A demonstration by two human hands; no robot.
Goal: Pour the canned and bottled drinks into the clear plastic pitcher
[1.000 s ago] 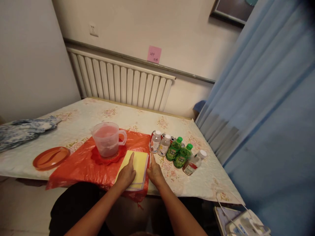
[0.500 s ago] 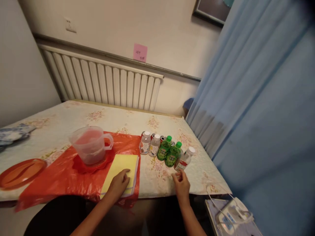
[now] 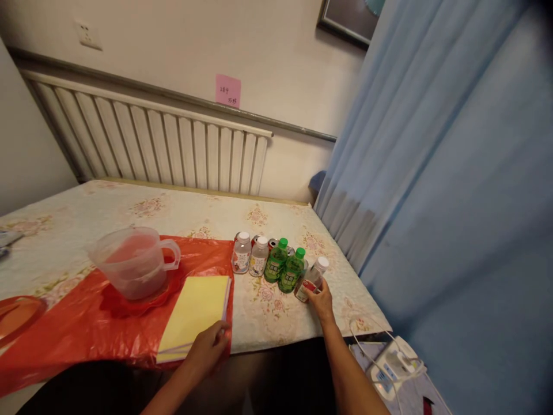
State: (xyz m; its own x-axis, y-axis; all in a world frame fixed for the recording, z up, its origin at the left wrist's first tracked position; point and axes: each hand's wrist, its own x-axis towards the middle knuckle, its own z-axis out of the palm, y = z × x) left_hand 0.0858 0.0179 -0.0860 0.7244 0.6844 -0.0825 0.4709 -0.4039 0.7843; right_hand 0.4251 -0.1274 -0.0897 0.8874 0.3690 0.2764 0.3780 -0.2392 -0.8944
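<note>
My right hand [image 3: 320,300] is closed around a clear bottle [image 3: 309,282] with a white cap and a red label, which tilts slightly to the right. Left of it stand two green drink bottles [image 3: 291,272] with green caps, then two clear jars [image 3: 258,259] with white caps. Behind them the tops of several cans [image 3: 273,243] show in part. My left hand [image 3: 211,343] is beside the lower right corner of a yellow stack of paper [image 3: 196,308]; its fingers are loosely curled and apart, with nothing held.
A clear plastic jug [image 3: 138,271] stands in a red dish [image 3: 114,305] on a red plastic sheet [image 3: 82,340]. An orange lid [image 3: 19,320] lies at the left. A power strip [image 3: 393,366] with cables is below the table's right edge, near the blue curtain [image 3: 415,242].
My right hand has moved up and closed on the white-capped bottle. My left hand has slid off the yellow paper toward its lower right corner. The view has turned a little to the right.
</note>
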